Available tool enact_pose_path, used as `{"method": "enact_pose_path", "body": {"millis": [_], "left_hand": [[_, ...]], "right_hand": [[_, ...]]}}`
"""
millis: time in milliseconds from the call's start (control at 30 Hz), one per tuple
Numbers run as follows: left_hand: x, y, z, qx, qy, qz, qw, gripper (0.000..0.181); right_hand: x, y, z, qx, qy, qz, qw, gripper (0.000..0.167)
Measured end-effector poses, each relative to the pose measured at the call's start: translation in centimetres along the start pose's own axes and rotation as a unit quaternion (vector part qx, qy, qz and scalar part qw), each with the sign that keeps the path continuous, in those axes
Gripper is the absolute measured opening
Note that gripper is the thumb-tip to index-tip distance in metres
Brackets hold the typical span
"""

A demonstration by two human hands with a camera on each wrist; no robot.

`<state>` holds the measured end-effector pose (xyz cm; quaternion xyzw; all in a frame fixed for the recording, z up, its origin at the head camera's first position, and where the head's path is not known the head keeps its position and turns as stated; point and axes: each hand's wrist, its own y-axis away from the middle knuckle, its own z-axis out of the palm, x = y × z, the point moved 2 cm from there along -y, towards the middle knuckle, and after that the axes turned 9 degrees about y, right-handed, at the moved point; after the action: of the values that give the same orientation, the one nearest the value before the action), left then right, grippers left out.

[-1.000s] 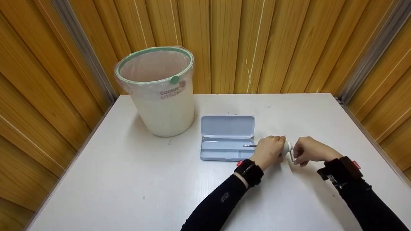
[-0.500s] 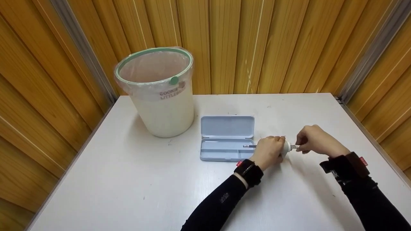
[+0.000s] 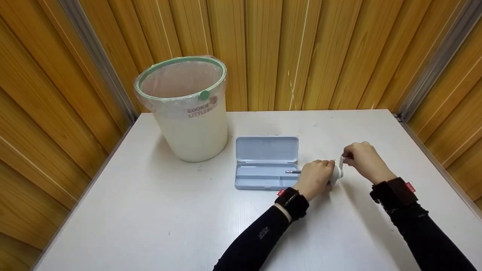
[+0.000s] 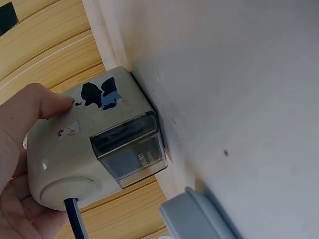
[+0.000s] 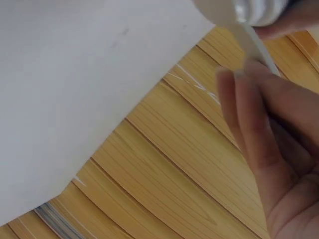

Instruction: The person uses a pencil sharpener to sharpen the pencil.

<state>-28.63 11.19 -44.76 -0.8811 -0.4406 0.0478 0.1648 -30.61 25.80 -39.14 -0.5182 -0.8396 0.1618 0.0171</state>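
A white hand-crank pencil sharpener (image 4: 65, 164) with dark stickers and a clear shavings drawer (image 4: 132, 152) stands on the table. My left hand (image 3: 315, 177) grips its body, thumb on the stickered side. Out of its round entry sticks a dark pencil (image 4: 76, 219), whose end shows left of that hand in the head view. On the sharpener's other side, my right hand (image 3: 364, 160) pinches the crank (image 3: 341, 162), which points up toward the back of the table. The right wrist view shows thumb and fingers at the end of the pale crank arm (image 5: 249, 42).
An open light-blue pencil case (image 3: 267, 149) with compartments lies just left of the sharpener, below the pencil's end. Further back on the left stands a tall cream bin (image 3: 192, 131) with a green rim and plastic liner. Wood-patterned walls (image 3: 263, 56) enclose the white table (image 3: 188, 226).
My right hand has swung the crank round from pointing toward me, through the right, to pointing away. My left hand keeps its grip on the sharpener in the same spot.
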Motion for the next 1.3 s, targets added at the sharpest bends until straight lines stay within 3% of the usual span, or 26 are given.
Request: {"method": "enact_pose_path", "body": {"millis": [133, 433, 567, 733, 833, 1000, 1300], "left_hand": [[0.0, 0.0, 0.1, 0.002, 0.001, -0.001, 1.0000, 0.059], [0.0, 0.1, 0.0, -0.007, -0.003, 0.001, 1.0000, 0.060], [0.0, 0.0, -0.1, -0.009, -0.005, -0.001, 1.0000, 0.061], [-0.1, 0.0, -0.1, -0.004, -0.009, 0.006, 0.9999, 0.060], [-0.1, 0.1, -0.1, 0.006, -0.012, 0.009, 0.9999, 0.055], [-0.1, 0.1, -0.1, 0.022, -0.013, 0.013, 0.9996, 0.051], [0.1, 0.2, -0.3, 0.007, -0.022, 0.016, 0.9996, 0.058]], "right_hand": [[0.6, -0.5, 1.3, 0.013, -0.004, 0.006, 0.9999, 0.007], [1.9, -1.2, 3.7, -0.007, -0.021, 0.008, 0.9997, 0.006], [2.4, -1.1, 4.9, -0.031, -0.045, 0.014, 0.9984, 0.005], [2.6, -0.5, 5.9, -0.095, -0.073, 0.018, 0.9926, 0.014], [2.6, 0.0, 6.2, -0.126, -0.095, 0.011, 0.9874, 0.014], [2.3, 0.7, 6.1, -0.143, -0.122, 0.005, 0.9821, 0.006], [2.1, 1.7, 6.0, -0.146, -0.118, 0.016, 0.9821, 0.010]]}}
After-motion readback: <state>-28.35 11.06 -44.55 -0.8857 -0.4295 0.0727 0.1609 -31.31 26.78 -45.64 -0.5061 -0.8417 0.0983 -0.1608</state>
